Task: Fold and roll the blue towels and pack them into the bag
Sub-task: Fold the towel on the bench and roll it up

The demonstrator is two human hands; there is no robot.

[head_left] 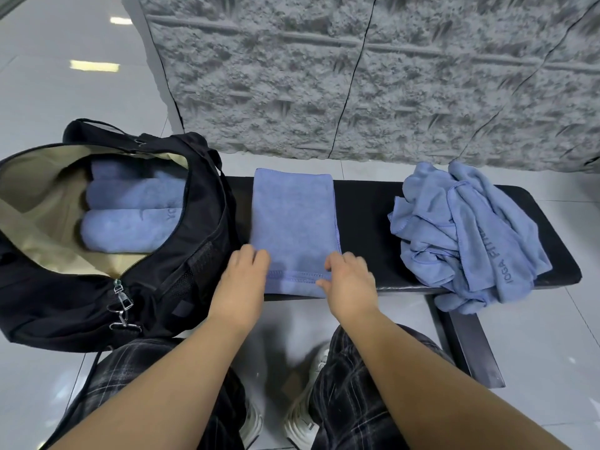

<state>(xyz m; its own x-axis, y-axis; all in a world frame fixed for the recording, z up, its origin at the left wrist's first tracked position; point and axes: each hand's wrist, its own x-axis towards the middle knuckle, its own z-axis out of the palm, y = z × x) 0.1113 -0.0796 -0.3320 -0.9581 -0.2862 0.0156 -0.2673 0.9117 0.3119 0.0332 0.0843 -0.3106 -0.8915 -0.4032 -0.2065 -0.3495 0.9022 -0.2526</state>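
Folded towel (293, 228) flat on black bench (367, 222), long axis running away from the viewer, near hem at the bench's front edge. Left hand (245, 274) at the near left corner, fingers curled onto the cloth edge; fingertips partly blurred, thumb hidden under the hand. Right hand (350, 280) at the near right corner, fingers bent over the hem, appearing to pinch it; exact hold hard to make out, since the underside of the fingers faces away. Both hands narrow, curled on the towel rather than spread.

Black bag (181, 280) at the bench's left end, unzipped and gaping, tan lining showing. Inside, rolled towels (126, 222) lying side by side, two plainly seen, a third only partly visible behind them in shadow; their right ends tucked under the bag's rim, lettering there cut off. Bag's left side cropped by the frame edge. Metal clips (121, 303) hanging at the bag's front.

Loose heap of towels (464, 235) at the bench's right end, crumpled, count impossible to tell; part drooping over the front edge. Printed "YOGA" legible on one fold, the rest of the wording creased and unclear.

Grey textured wall panel (357, 76) behind the bench. Below, plaid trousers (350, 401) and pale shoes (302, 427), both partly hidden by the forearms. Bench leg (470, 345) visible only at right.
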